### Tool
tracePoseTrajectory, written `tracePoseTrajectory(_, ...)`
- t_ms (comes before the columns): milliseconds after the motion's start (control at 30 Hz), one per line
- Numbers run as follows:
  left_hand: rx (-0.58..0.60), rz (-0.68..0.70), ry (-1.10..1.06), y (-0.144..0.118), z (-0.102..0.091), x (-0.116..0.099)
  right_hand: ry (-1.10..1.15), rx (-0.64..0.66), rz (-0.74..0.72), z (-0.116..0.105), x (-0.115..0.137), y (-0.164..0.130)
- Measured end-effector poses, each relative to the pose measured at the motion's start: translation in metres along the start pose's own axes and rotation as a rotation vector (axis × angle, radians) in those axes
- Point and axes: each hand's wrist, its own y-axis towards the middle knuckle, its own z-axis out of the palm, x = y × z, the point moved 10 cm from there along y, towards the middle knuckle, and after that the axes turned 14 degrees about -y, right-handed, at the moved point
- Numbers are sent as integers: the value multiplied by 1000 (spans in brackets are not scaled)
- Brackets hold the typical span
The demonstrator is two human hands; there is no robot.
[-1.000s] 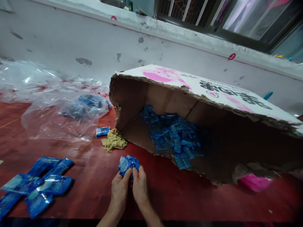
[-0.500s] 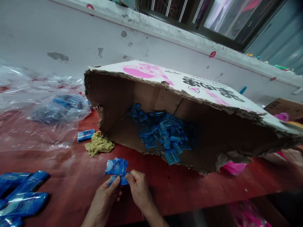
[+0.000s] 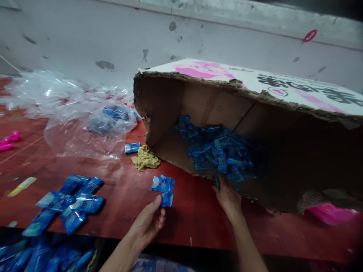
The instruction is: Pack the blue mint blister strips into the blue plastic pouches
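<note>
My left hand (image 3: 150,223) pinches a small blue printed packet (image 3: 166,199) between thumb and fingers. Just beyond it, more blue packets (image 3: 161,183) lie on the red table. My right hand (image 3: 228,198) reaches to the lower lip of a torn cardboard box (image 3: 167,109) lying on its side. Inside is a heap of blue studded plastic pieces (image 3: 221,147). A small blue piece (image 3: 217,182) shows at my right fingertips, which are blurred and partly hidden, so whether they grip it is unclear.
Several blue packets (image 3: 70,204) lie in a pile at left, above a container of blue items (image 3: 48,255). A crumpled yellow cloth (image 3: 146,158) and another blue packet (image 3: 132,148) sit by the box's corner. Clear plastic bags (image 3: 82,136) spread behind; something pink (image 3: 331,213) is at right.
My right hand has left the packet and moved right to the box's edge. My left hand still holds the packet. The view has shifted left, showing more of the table's left side.
</note>
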Motion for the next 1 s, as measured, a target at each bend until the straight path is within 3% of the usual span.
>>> tracePoseTrajectory(200, -5, -59, -18, 0, -2, 3, 244, -2, -115, -2, 26, 1)
tracePoseTrajectory(267, -2, -74, -31, 0, -2, 5, 579, 55, -109, -3, 34, -7)
tracePoseTrajectory(367, -5, -72, -33, -1, 0, 6, 1328, 227, -108, -5, 58, -30)
tracePoseTrajectory(467, 18, -46, -9, -2, 4, 4, 1681, 313, -167, -17, 86, -52)
tracePoseTrajectory(600, 69, -12, 40, -1, 9, 4, 1741, 338, -215, -23, 104, -64)
tracePoseTrajectory(1000, 189, 113, 122, -1, 13, -2, 1657, 293, -230, -27, 105, -66)
